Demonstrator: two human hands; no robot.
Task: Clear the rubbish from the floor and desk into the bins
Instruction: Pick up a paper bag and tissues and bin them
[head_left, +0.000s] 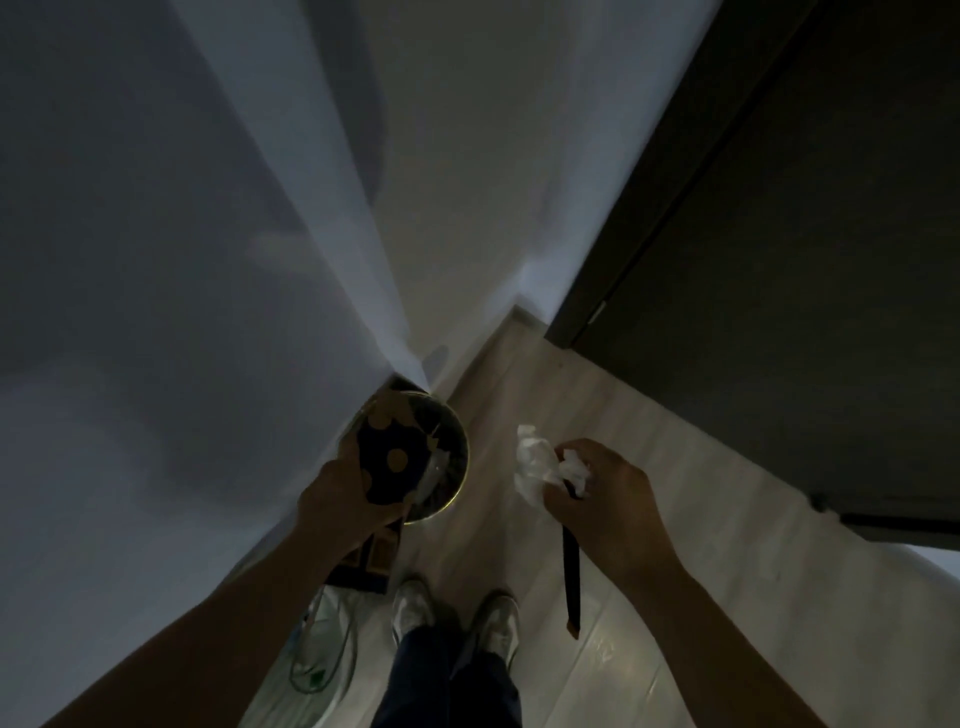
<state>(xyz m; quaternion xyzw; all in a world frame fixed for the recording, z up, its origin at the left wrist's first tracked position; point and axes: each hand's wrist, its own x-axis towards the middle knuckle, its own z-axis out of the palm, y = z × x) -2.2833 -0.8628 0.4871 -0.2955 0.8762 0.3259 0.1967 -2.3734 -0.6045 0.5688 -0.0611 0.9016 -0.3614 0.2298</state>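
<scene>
Pale walls (156, 260) fill the picture from 9 to 12 o'clock and meet in a corner near the middle. A dark door (779, 234) takes up the 2 o'clock side. Light wood-plank floor (675, 519) spreads from the centre toward 5 o'clock.

Both bare forearms reach in from the bottom edge. The left hand (340, 501), just below centre at 7 o'clock, grips a dark bag with tan polka dots (389, 452), holding it over the mouth of a round metal-rimmed bin (464, 441) that stands in the wall corner. The dotted bag covers the bin's 9 o'clock half, and something pale shows inside, next to the bag.

The right hand (608, 493) is at 3 o'clock of the bin, apart from it and above the floor. Its fingers are curled round crumpled white tissue (532, 462), which sticks out toward the bin, and round a long thin dark strip (571, 582) that hangs down toward 6 o'clock, with a brownish end. What the strip is cannot be told.

A dark box with tan panels (369, 564) lies on the floor at 6 o'clock of the left hand. A clear plastic bag (322, 654) lies at 7 o'clock by the wall. Two pale shoes (413, 608) stand at 6 o'clock below dark trouser legs (447, 675).
</scene>
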